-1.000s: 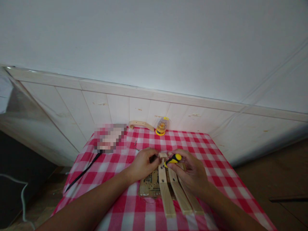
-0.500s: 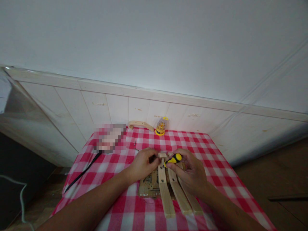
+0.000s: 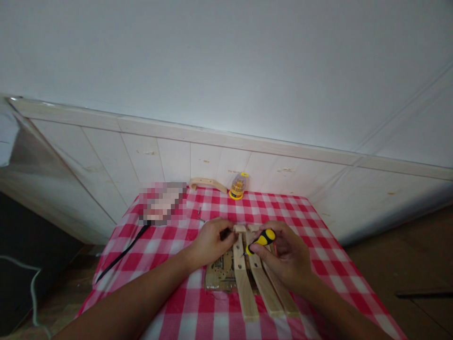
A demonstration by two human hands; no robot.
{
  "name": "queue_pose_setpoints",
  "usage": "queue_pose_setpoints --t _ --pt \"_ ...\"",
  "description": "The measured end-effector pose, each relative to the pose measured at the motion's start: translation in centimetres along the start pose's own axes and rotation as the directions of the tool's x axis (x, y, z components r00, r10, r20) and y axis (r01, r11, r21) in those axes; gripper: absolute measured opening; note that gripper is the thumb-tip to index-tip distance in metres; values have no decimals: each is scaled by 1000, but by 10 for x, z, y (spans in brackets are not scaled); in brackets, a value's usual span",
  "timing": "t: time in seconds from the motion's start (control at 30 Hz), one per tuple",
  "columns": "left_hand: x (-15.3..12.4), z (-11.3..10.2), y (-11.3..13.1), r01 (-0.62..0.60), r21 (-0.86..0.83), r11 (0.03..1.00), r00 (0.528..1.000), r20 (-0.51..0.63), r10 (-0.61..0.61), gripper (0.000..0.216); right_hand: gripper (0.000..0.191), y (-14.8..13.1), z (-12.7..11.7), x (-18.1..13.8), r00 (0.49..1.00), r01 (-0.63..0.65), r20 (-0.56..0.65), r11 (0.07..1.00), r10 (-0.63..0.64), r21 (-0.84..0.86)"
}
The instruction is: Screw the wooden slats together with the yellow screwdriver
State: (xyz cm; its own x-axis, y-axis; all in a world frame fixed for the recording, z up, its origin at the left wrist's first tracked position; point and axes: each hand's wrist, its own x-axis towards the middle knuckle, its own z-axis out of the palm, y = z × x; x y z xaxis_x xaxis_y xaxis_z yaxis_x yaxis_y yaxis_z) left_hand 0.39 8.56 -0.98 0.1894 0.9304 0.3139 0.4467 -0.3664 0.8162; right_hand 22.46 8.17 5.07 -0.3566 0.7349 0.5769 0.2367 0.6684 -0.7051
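Note:
In my right hand (image 3: 292, 252) is a short yellow-and-black screwdriver (image 3: 264, 237), held tilted with its tip pointing down and left. The tip is close to the right edge of a curved wooden piece (image 3: 246, 295), between that piece's two dark screws or holes; contact cannot be made out. My left hand (image 3: 214, 241) is closed, thumb and fingers at the left edge of this same piece near its hooked far end. Alongside it to the right lie a second wooden piece (image 3: 267, 293) and a third one (image 3: 288, 302), partly behind my right hand. All rest across a flat brown cardboard piece (image 3: 219, 278).
Another curved wooden piece (image 3: 208, 183) leans by the wall at the table's back edge. Beside it stands a clear, yellow-based bit case (image 3: 238, 186). Small metal screws (image 3: 200, 213) lie beyond my left hand. A blurred-out object with a black strap (image 3: 123, 252) is at left on the checked tablecloth (image 3: 170, 283).
My right hand has shifted the screwdriver slightly right and nearer to me, away from the upper screw of the left wooden piece. My left hand stays in place.

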Motion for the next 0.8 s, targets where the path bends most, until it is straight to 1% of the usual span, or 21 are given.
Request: queue_pose_setpoints --t 0.17,0.33,0.43,0.53,0.63,0.7,0.8 --pt "0 0 -1 24 3 1000 1000 11 -24 19 29 -5 -1 -1 998 47 33 999 -47 -24" --pt "-1 0 -1 9 -11 1000 1000 -6 -9 18 27 -7 0 -2 996 66 58 997 -64 -31" --pt "0 0 -1 4 -14 1000 1000 -14 -4 17 31 -7 -1 -1 994 71 83 997 -68 -32" --pt "0 0 -1 10 -19 1000 1000 -1 -10 18 38 -10 -4 2 981 95 170 995 -92 -8" --pt "0 0 -2 13 -33 999 1000 12 -13 19 43 -15 -8 7 951 95 290 993 -110 67" --pt "0 0 -3 14 -47 999 1000 6 -14 19 39 -17 -10 9 941 92 318 991 -118 95" --pt "-1 1 -4 13 -62 998 1000 -9 -14 18 30 -16 -10 10 949 56 304 994 -82 93"
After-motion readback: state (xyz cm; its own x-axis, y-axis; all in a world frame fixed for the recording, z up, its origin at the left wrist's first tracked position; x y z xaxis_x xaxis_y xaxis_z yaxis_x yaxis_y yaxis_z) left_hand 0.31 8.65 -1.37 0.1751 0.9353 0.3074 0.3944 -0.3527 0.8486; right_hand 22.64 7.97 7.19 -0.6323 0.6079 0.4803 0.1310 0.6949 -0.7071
